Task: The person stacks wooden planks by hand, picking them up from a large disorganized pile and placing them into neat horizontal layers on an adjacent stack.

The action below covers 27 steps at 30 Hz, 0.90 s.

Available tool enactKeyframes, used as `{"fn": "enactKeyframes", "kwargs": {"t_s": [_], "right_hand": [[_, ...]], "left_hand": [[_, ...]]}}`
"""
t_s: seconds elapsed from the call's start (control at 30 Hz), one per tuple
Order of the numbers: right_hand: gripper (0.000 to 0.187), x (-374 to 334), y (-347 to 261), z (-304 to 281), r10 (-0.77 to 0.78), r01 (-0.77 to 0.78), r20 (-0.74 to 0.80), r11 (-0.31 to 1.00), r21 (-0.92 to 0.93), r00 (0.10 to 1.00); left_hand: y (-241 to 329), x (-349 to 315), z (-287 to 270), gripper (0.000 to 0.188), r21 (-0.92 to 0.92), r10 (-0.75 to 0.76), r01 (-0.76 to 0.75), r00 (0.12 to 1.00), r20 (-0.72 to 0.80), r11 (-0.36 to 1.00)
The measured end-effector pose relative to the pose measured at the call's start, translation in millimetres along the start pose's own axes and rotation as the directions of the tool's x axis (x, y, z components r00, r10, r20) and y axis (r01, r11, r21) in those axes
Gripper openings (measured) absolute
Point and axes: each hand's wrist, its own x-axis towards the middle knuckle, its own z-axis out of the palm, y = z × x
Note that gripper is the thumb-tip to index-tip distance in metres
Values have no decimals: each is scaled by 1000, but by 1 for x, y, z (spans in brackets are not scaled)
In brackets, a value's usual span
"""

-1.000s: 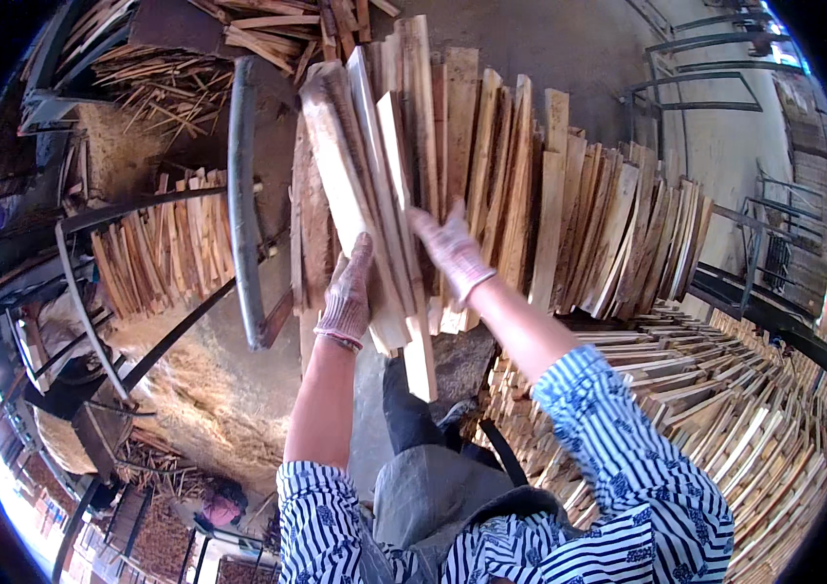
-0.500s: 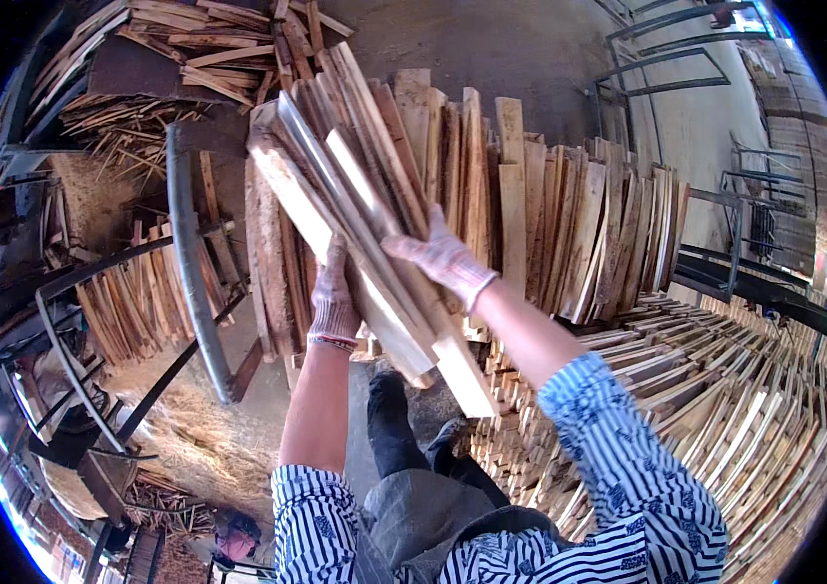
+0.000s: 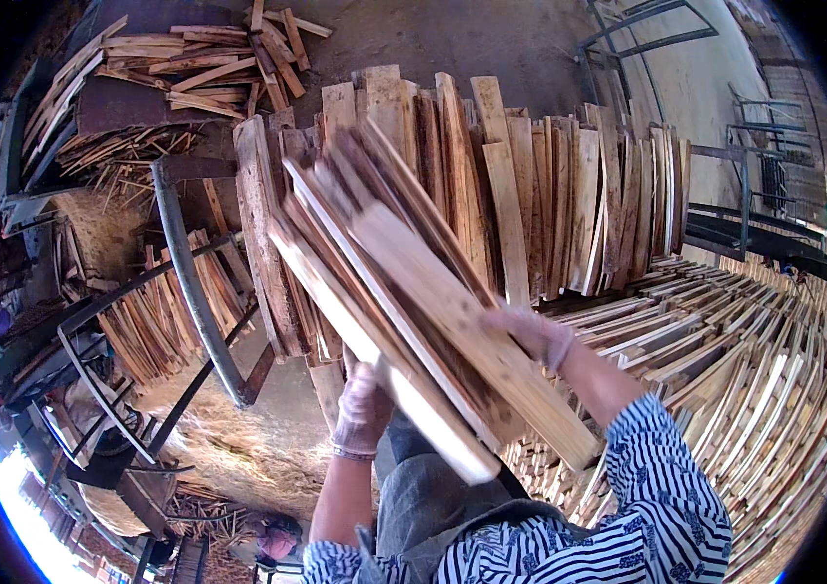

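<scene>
A slanting bundle of several rough wooden boards (image 3: 452,307) is held between my two gloved hands. My left hand (image 3: 363,399) grips its left edge near the lower end, the fingers partly hidden beneath the boards. On the opposite side my right hand (image 3: 533,336) presses against the outer board, somewhat blurred. The upper ends of the bundle are smeared by motion and lie over a row of upright boards (image 3: 554,195). Pale sawn faces and brown, bark-like edges show on the held boards.
To the right spreads a large stack of thin boards (image 3: 754,389). A grey metal frame (image 3: 189,282) stands at the left, with more boards (image 3: 165,326) behind it. Loose wood pieces (image 3: 209,68) lie piled at the upper left. Another person (image 3: 279,535) is at the bottom.
The bundle has come down toward my body and to the right, away from the upright row. Both hands have moved with it, and its boards have spread slightly.
</scene>
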Motion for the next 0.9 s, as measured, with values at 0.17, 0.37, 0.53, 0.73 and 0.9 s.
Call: {"fn": "enactKeyframes", "kwargs": {"t_s": [0.17, 0.37, 0.53, 0.73, 0.9], "right_hand": [[115, -6, 28, 51, 80, -66, -184, 994, 84, 980], [111, -24, 47, 75, 58, 23, -152, 873, 487, 987], [93, -121, -3, 101, 36, 64, -220, 900, 431, 975], [97, -219, 2, 123, -303, 447, -438, 851, 275, 846], [101, -340, 24, 156, -615, 779, -541, 613, 131, 574]], "left_hand": [[-21, 1, -6, 73, -9, 63, -64, 993, -96, 998], [-19, -23, -12, 71, 56, -54, 60, 993, -104, 997], [-20, -72, 35, 79, 188, -45, 63, 994, -97, 980], [-9, -115, 112, 92, 463, -64, -160, 900, 431, 872], [-64, -168, 165, 85, 567, -139, -356, 746, 651, 742]]}}
